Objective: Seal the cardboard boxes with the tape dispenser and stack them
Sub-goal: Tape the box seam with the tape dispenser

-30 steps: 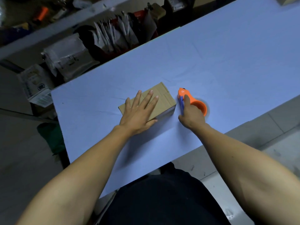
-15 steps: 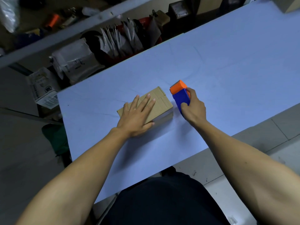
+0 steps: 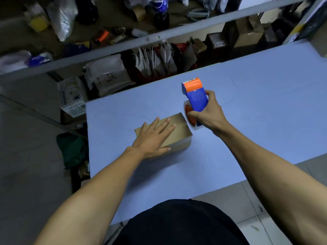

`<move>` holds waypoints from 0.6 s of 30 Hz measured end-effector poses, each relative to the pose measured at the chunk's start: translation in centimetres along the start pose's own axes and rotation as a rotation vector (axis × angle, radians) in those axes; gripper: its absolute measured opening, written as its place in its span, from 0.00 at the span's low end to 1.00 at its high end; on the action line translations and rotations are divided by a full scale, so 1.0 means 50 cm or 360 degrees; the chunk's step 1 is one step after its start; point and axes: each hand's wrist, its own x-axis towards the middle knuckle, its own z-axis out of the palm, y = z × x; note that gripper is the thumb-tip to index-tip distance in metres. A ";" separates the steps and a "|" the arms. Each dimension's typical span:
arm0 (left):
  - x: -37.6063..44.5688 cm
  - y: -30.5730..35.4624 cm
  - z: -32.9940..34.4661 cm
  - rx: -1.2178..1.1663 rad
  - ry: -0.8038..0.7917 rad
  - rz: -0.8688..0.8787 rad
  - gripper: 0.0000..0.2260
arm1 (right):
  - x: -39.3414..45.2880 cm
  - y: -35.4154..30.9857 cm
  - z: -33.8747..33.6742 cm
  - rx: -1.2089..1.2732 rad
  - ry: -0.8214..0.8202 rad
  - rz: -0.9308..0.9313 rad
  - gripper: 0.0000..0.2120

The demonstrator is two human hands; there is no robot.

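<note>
The left hand (image 3: 153,137) lies flat, fingers straight, pinning the cardboard box (image 3: 178,131) at the desk's (image 3: 265,121) centre; the right hand (image 3: 207,114) grips the tape dispenser (image 3: 196,98) at two o'clock, poised for taping.

Blue table (image 3: 256,138), cardboard box (image 3: 178,133) on it

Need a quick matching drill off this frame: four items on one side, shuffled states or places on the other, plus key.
Items:
1. left hand
2. right hand
3. cardboard box
4. cola bottle

States or places:
A. lies on the blue table
B. stands on the shelf behind the table
C. grips the tape dispenser
D. rests flat, fingers spread, on the box top

Pairs: 1-D, 2-C, 3-A, 4-B
</note>
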 end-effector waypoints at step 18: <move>-0.070 -0.074 0.013 0.0280 0.0193 0.0080 0.43 | 0.025 -0.121 0.084 -0.0272 -0.0518 -0.0210 0.21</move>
